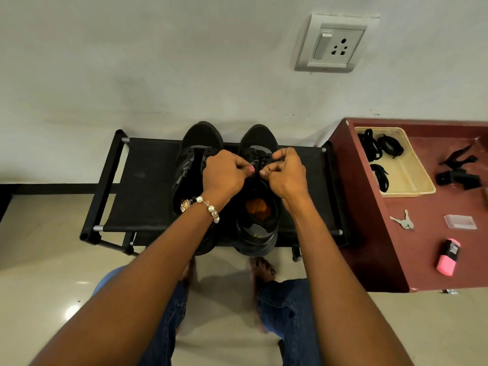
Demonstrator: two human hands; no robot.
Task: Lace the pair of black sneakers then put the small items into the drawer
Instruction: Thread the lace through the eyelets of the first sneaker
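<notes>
Lacing in hand: left hand (224,171) and right hand (284,171) each pinch black lace (255,161) over the right sneaker (257,207); next, likely tightening between the fingertips; left sneaker (194,159) looks unlaced.

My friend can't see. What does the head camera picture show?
Two hands, the left hand and right hand, pinch the black lace of the right-side sneaker on a black shoe rack. Beside it, a maroon cabinet holds keys and a tray of laces.

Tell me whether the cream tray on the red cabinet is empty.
Not empty. The tray holds several bundles of black laces, mostly at its far end; the near right part is bare.
</notes>
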